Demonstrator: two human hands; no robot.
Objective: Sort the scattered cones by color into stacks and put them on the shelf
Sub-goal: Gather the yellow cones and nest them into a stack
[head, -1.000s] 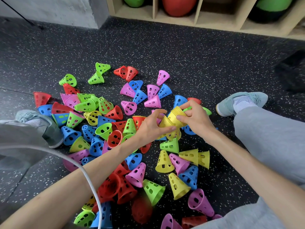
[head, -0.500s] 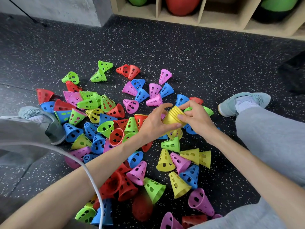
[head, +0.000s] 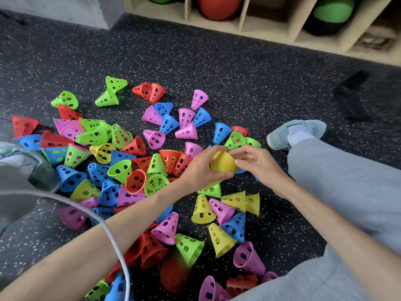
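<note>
Near the middle of the view, both hands hold one yellow stack [head: 223,162] of nested cones just above the pile: the left hand [head: 201,168] wraps it from 9 o'clock, and the right hand [head: 257,161] pinches its rim from 3 o'clock. Compared with one second ago, the loose yellow cone that stood out below the stack is now pushed fully in, so the stack looks shorter. Scattered cones [head: 152,170] in five colours lie on the dark speckled floor [head: 249,79], from 9 to 6 o'clock. At 12 o'clock a wooden shelf [head: 243,16] stands, with balls [head: 219,7] inside its compartments.
</note>
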